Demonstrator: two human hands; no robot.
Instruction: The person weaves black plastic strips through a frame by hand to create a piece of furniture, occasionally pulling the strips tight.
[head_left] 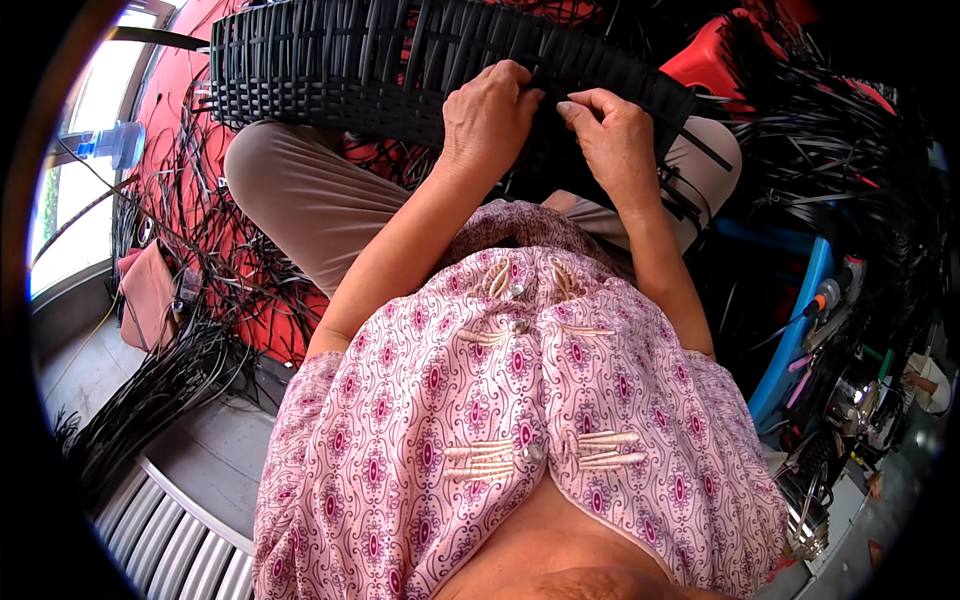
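Observation:
Across my bent knees lies a long curved panel of black woven strips [320, 75], its tight weave filling the lower band and upright strips standing above it. At the panel's right part, my left hand [488, 115] is closed, fingers curled onto a black strip of the weave. Just right of it, my right hand [615, 140] is closed in a pinch, thumb and forefinger close to the dark panel. Whatever sits between those fingertips is too dark and small to make out. Loose strip ends [708, 150] stick out past the panel's right end.
Loose black strips [215, 225] are scattered over the red floor covering at left. A big heap of strips [840, 150] lies at right beside a red plastic object [708, 62]. Near my right side stand a blue bin [795, 340] and several tools. A slatted grey-white seat [170, 535] is lower left.

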